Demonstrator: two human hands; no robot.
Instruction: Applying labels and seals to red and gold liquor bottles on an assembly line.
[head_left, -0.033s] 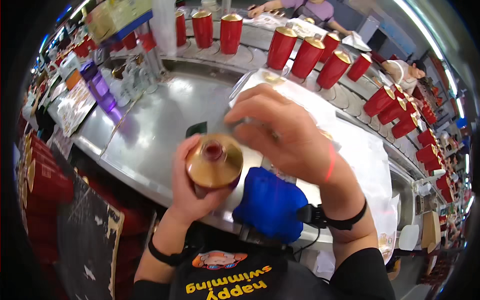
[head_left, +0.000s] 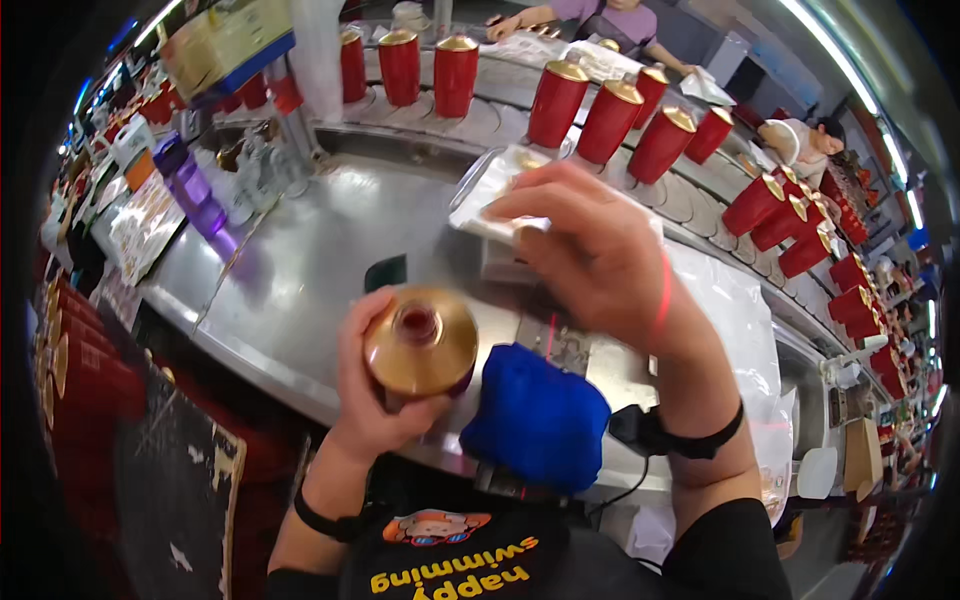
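Note:
My left hand (head_left: 372, 385) is wrapped round a bottle (head_left: 418, 360) with a gold shoulder and a bare, reddish open neck facing up. Most of the bottle's body is hidden below the shoulder. Over the near edge of a small tray (head_left: 487, 200) lined with white sheet hovers my right hand (head_left: 590, 255). Its thumb and fingers are curved and apart, a little smeared by motion, and nothing shows between them. A blue cloth-like bundle (head_left: 540, 418) sits close to my body between my forearms.
Red bottles with gold tops (head_left: 556, 105) stand on a curving conveyor (head_left: 500, 125) at the far side. A purple plastic bottle (head_left: 195, 190) and clear bottles stand at the left of the steel table (head_left: 290, 260). White sheeting (head_left: 725, 320) lies right. Co-workers sit beyond the conveyor.
My right hand has shifted slightly right and down, uncovering more of the tray. The bottle in my left hand has moved a little left and down in view.

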